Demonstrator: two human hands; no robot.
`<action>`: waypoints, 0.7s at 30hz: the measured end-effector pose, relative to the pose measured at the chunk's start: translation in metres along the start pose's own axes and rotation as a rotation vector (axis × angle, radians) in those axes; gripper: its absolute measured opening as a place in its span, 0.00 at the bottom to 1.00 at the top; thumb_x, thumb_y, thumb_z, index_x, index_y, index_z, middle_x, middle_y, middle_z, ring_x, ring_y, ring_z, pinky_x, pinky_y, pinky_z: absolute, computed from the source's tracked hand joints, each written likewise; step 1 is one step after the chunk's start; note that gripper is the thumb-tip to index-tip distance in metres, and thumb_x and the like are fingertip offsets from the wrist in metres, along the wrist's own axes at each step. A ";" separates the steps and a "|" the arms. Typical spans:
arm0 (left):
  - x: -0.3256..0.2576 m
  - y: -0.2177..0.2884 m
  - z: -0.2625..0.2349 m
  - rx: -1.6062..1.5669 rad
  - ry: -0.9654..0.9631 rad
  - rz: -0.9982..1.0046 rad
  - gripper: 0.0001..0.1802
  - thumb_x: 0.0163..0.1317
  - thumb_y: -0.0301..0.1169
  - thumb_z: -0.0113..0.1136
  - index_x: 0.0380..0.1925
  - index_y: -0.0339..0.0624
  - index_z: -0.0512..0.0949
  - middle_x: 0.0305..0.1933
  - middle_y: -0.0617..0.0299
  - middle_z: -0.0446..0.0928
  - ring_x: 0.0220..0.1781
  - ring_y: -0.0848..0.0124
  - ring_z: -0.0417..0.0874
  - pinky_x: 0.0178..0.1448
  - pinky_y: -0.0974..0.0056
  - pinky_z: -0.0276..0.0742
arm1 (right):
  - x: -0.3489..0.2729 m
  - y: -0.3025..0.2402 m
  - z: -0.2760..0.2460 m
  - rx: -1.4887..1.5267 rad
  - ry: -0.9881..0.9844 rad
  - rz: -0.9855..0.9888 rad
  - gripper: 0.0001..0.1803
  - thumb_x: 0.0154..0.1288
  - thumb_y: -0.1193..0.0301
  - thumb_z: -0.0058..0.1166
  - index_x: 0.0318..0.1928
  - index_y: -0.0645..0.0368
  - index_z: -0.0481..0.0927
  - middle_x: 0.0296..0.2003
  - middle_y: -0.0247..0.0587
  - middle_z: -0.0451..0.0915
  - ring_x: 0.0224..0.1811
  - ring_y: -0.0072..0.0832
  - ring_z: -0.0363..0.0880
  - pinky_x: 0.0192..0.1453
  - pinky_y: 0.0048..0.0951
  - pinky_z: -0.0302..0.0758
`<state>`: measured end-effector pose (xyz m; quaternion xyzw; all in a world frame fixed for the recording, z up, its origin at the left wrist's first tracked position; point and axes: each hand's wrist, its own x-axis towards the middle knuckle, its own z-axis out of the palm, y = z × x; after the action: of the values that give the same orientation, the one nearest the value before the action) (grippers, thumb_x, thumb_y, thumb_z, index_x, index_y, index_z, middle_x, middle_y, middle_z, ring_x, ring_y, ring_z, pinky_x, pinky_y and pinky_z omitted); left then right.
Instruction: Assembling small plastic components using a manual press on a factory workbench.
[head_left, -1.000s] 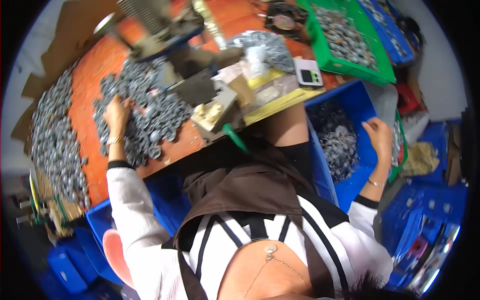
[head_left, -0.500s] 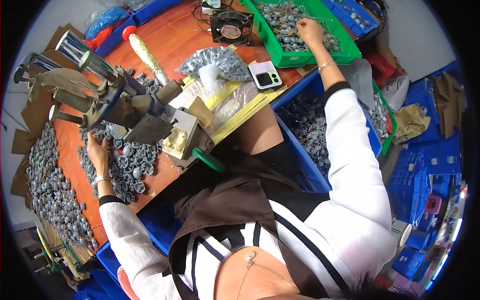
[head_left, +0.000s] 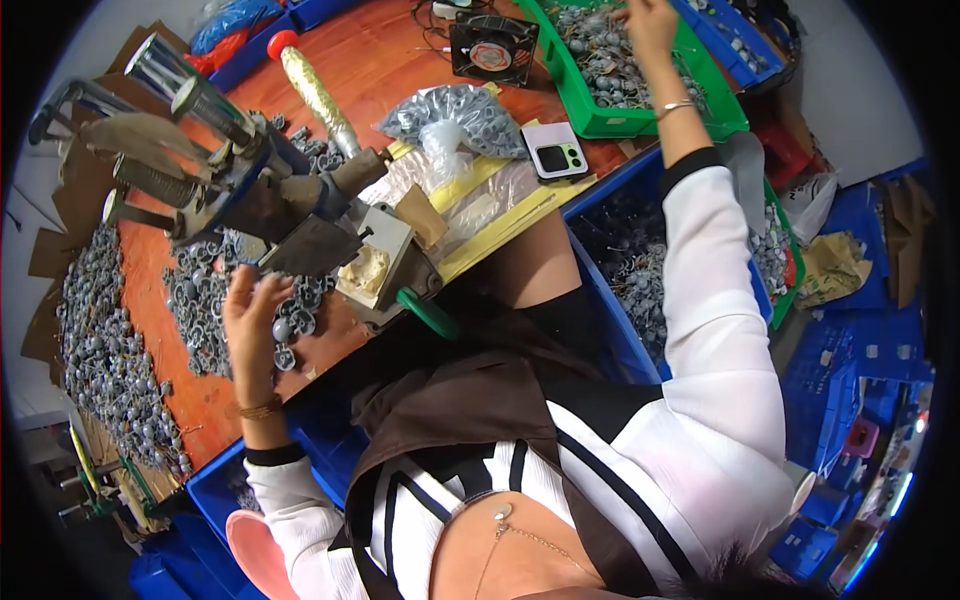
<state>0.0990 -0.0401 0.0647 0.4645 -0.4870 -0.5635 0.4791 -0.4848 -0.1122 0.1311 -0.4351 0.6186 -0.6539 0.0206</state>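
Observation:
My left hand [head_left: 254, 315] is raised over a pile of small grey plastic parts [head_left: 202, 330], beside the hand press [head_left: 260, 205]. Its fingers are curled in, and whatever they pinch is too small to name. Out at the far right, my right hand [head_left: 651, 32] is over a green tray [head_left: 625, 124] of grey ball-shaped pieces with thin stems [head_left: 598, 62]. Its fingers look drawn together near the picture's upper edge, and what is between them cannot be made out. The press has metal posts, springs and a red-knobbed lever [head_left: 318, 98] wrapped in yellowish film.
A bag of grey parts [head_left: 455, 118], a phone [head_left: 555, 152] and a small fan [head_left: 492, 50] lie mid-table. A blue crate of parts [head_left: 630, 285] stands by my right arm. Assembled pieces [head_left: 110, 340] cover the left edge. A green handle [head_left: 428, 314] juts toward me.
My left hand has moved right and toward me, off the pile's left part. My right hand has shifted slightly right and farther away over the green tray. The view has shifted a little.

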 end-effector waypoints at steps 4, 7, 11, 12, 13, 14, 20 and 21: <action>-0.012 -0.035 0.047 0.522 -0.014 0.259 0.07 0.56 0.23 0.66 0.25 0.35 0.76 0.25 0.68 0.76 0.26 0.82 0.70 0.29 0.74 0.64 | 0.023 -0.033 -0.036 0.111 0.159 -0.234 0.13 0.69 0.65 0.51 0.28 0.58 0.77 0.22 0.32 0.79 0.20 0.17 0.75 0.23 0.19 0.68; -0.013 -0.055 0.078 0.817 -0.008 0.450 0.13 0.52 0.32 0.70 0.25 0.35 0.76 0.20 0.63 0.68 0.24 0.74 0.65 0.28 0.67 0.60 | 0.017 -0.046 -0.055 0.215 0.189 -0.325 0.09 0.64 0.68 0.57 0.36 0.61 0.82 0.27 0.37 0.83 0.24 0.19 0.77 0.29 0.20 0.72; -0.012 -0.057 0.083 0.755 -0.092 0.394 0.16 0.53 0.37 0.68 0.26 0.33 0.75 0.29 0.53 0.65 0.39 0.57 0.66 0.42 0.58 0.62 | -0.062 -0.097 -0.054 0.292 0.026 -0.140 0.10 0.68 0.69 0.54 0.36 0.65 0.81 0.25 0.35 0.78 0.23 0.18 0.70 0.28 0.17 0.65; -0.012 -0.052 0.080 0.850 -0.178 0.357 0.14 0.56 0.35 0.65 0.33 0.34 0.76 0.34 0.51 0.68 0.43 0.55 0.66 0.48 0.56 0.62 | -0.080 -0.100 -0.056 0.281 -0.012 -0.071 0.11 0.69 0.69 0.52 0.35 0.65 0.81 0.24 0.34 0.77 0.23 0.18 0.70 0.28 0.18 0.64; -0.011 -0.050 0.078 0.852 -0.170 0.355 0.14 0.56 0.35 0.65 0.33 0.34 0.76 0.34 0.51 0.68 0.43 0.55 0.66 0.48 0.56 0.62 | -0.095 -0.098 -0.057 0.358 -0.072 -0.030 0.11 0.69 0.70 0.51 0.34 0.65 0.81 0.24 0.34 0.76 0.24 0.18 0.70 0.28 0.17 0.64; -0.010 -0.049 0.076 0.897 -0.258 0.415 0.13 0.57 0.34 0.63 0.36 0.35 0.76 0.35 0.51 0.68 0.44 0.54 0.66 0.49 0.56 0.63 | -0.110 -0.095 -0.055 0.434 -0.132 0.011 0.12 0.70 0.70 0.51 0.33 0.65 0.81 0.24 0.34 0.75 0.24 0.17 0.70 0.28 0.17 0.64; 0.006 -0.022 0.044 0.753 -0.441 0.423 0.10 0.59 0.27 0.59 0.41 0.37 0.76 0.39 0.51 0.74 0.42 0.58 0.73 0.48 0.60 0.69 | -0.190 -0.114 -0.030 0.534 -0.613 0.130 0.14 0.70 0.75 0.45 0.52 0.69 0.73 0.21 0.32 0.69 0.23 0.18 0.66 0.30 0.21 0.65; 0.010 0.002 0.035 0.888 -0.247 0.316 0.14 0.58 0.25 0.60 0.46 0.39 0.78 0.40 0.53 0.78 0.37 0.62 0.78 0.42 0.63 0.73 | -0.200 -0.115 -0.033 0.567 -0.633 0.139 0.13 0.69 0.75 0.46 0.49 0.70 0.74 0.22 0.34 0.70 0.24 0.20 0.67 0.31 0.21 0.66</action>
<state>0.0630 -0.0464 0.0695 0.4741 -0.7982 -0.2726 0.2526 -0.3213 0.0536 0.1225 -0.5486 0.4055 -0.6294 0.3722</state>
